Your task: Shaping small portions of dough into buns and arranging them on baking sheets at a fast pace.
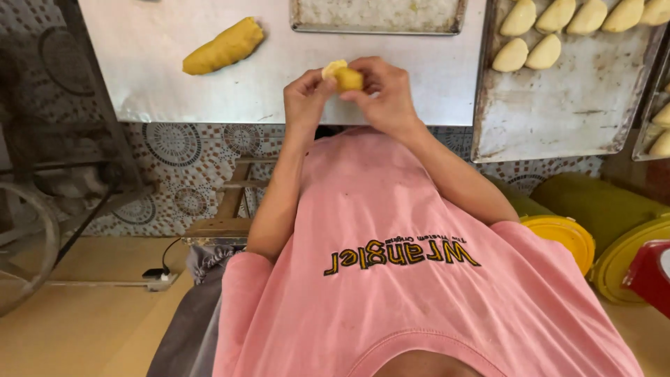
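Steel table (153,84), yellow dough log (223,47), two trays (558,105), perhaps floured

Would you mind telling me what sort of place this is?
Probably a small bakery: shaped dough pieces lined on a metal baking tray, a yellow dough log on a steel table.

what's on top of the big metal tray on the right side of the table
Six pale dough pieces lie in two rows at the far end of the tray; the rest is bare, stained metal. The tray's far edge is out of frame.
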